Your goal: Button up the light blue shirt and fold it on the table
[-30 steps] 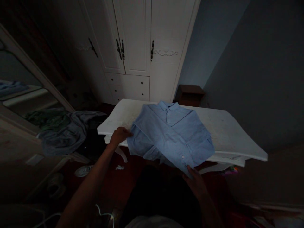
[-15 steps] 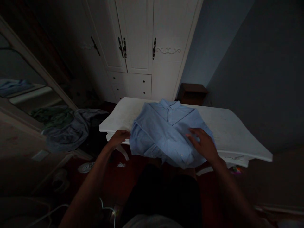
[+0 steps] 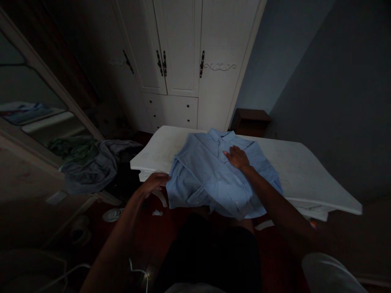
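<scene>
A light blue button-up shirt [image 3: 210, 175] lies front side up on a white table [image 3: 308, 175]. Its collar points to the far edge, its sleeves are folded across the front, and its lower part hangs over the near edge. My right hand [image 3: 237, 157] rests on the upper chest beside the button line, palm down with fingers apart. At the shirt's left side, my left hand [image 3: 155, 182] has its fingers stretched toward the cloth, the tips at its edge. Nothing shows in its grasp.
Behind the table stands a white wardrobe [image 3: 180, 49], with a brown box-shaped unit [image 3: 252, 120] to its right. Grey and green clothes [image 3: 91, 167] are heaped at the left by a mirror [image 3: 36, 97]. A shoe [image 3: 112, 215] and a white cable [image 3: 139, 269] are below.
My right hand has moved up and left across the shirt, from above its right side to the chest. My left hand stays by the left edge, slightly lower. The view has shifted a little.
</scene>
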{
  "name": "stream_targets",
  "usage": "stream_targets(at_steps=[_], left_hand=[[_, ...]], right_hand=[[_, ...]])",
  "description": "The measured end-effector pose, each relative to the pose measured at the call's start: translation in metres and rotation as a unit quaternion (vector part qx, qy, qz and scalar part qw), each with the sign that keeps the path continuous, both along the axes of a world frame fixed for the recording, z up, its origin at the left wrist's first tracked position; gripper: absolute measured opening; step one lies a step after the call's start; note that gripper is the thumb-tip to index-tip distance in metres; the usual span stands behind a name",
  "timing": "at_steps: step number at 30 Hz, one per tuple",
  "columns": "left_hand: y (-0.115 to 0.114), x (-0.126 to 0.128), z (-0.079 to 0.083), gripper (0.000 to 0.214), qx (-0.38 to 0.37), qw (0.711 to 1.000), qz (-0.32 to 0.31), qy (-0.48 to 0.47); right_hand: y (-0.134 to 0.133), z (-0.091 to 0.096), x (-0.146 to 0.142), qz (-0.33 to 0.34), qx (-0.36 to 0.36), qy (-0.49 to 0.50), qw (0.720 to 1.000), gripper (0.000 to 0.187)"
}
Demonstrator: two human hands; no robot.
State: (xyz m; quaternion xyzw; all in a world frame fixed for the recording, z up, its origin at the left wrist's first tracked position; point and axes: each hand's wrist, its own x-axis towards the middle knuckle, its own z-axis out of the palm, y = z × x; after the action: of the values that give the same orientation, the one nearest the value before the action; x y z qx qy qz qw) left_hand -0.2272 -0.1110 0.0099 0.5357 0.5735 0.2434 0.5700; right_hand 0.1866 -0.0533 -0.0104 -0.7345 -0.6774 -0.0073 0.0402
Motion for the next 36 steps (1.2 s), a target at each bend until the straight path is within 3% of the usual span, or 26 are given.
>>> stream_targets(at_steps=[7, 11, 13, 17, 24, 28, 31, 36], left_hand=[[-0.008, -0.001, -0.007, 0.048, 0.096, 0.989, 0.107, 0.045], [-0.017, 0.004, -0.018, 0.046, 0.178, 0.975, 0.125, 0.035], [-0.022, 0.004, -0.024, 0.047, 0.19, 0.974, 0.121, 0.008], [-0.034, -0.002, -0.038, 0.042, 0.141, 0.984, 0.1, -0.042], [-0.047, -0.009, -0.064, 0.04, 0.089, 0.995, -0.023, -0.033], [-0.052, -0.014, -0.073, 0.042, 0.091, 0.995, -0.039, -0.008], [-0.057, -0.021, -0.078, 0.043, 0.106, 0.994, -0.011, 0.01], [-0.072, -0.02, -0.083, 0.045, 0.188, 0.974, 0.11, 0.062]], right_hand=[[0.0, 0.002, -0.002, -0.007, 0.003, 0.001, 1.0, 0.073], [0.001, 0.001, -0.001, -0.006, 0.006, -0.002, 1.0, 0.073], [0.002, 0.0, 0.0, -0.007, 0.008, -0.005, 1.0, 0.072], [0.004, -0.001, 0.001, -0.004, 0.009, -0.007, 1.0, 0.071], [0.002, 0.0, 0.0, -0.002, 0.019, -0.018, 1.0, 0.067], [0.003, 0.0, 0.0, -0.001, 0.017, -0.016, 1.0, 0.068], [0.005, -0.002, 0.001, -0.008, 0.01, -0.007, 1.0, 0.07], [0.009, -0.003, 0.002, -0.016, 0.003, 0.004, 1.0, 0.073]])
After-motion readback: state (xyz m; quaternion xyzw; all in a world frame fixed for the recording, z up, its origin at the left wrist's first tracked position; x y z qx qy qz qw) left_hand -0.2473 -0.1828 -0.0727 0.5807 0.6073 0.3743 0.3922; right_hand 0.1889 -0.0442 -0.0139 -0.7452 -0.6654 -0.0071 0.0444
